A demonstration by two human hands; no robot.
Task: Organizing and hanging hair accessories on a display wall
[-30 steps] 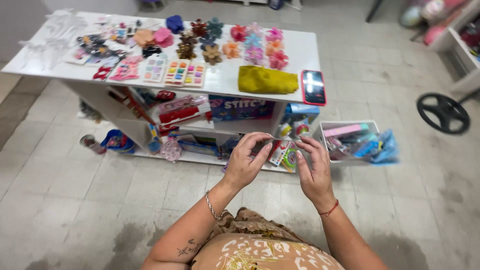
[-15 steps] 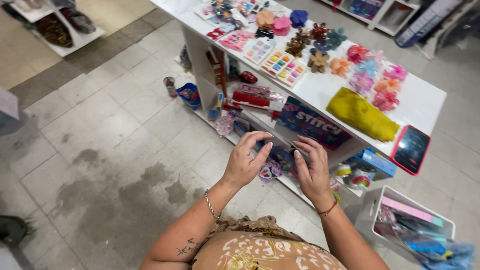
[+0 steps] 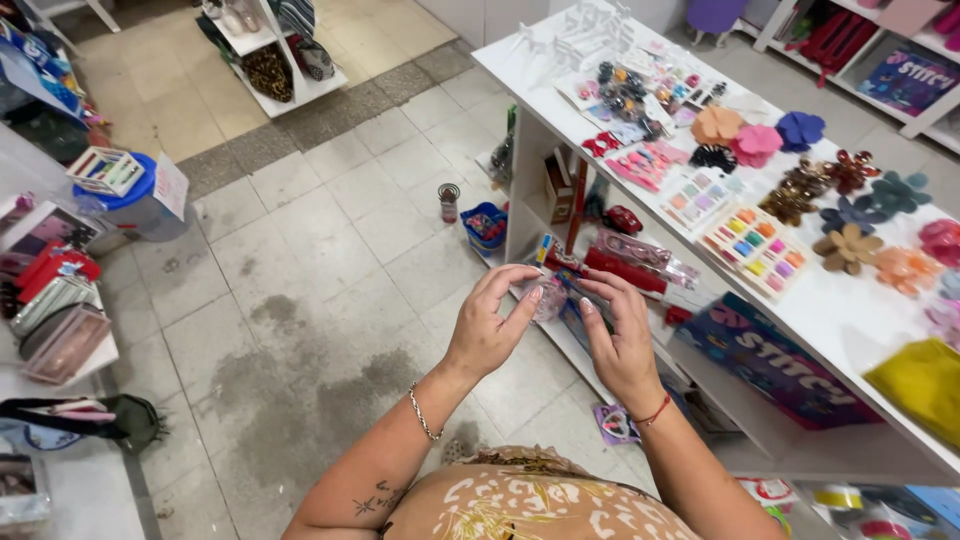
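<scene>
My left hand (image 3: 492,325) and my right hand (image 3: 622,338) are raised together in front of me, fingertips meeting around a small clear packet (image 3: 553,297) with a pinkish item inside. Both hands pinch it; most of the packet is hidden behind the fingers. A thin chain bracelet circles my left wrist and a red cord my right wrist. The hands hover beside the white display table (image 3: 850,320), level with its lower shelf.
The table top carries flower-shaped hair clips (image 3: 845,248), colourful palettes (image 3: 755,250), carded accessories and a yellow pouch (image 3: 920,385). A blue box (image 3: 775,360) sits on the lower shelf. A blue bucket (image 3: 130,200) and shelves of goods stand left. Tiled floor lies between.
The view has swung left, so the table now runs along the right. My hands stay together on the small packet, with fingers spread wider.
</scene>
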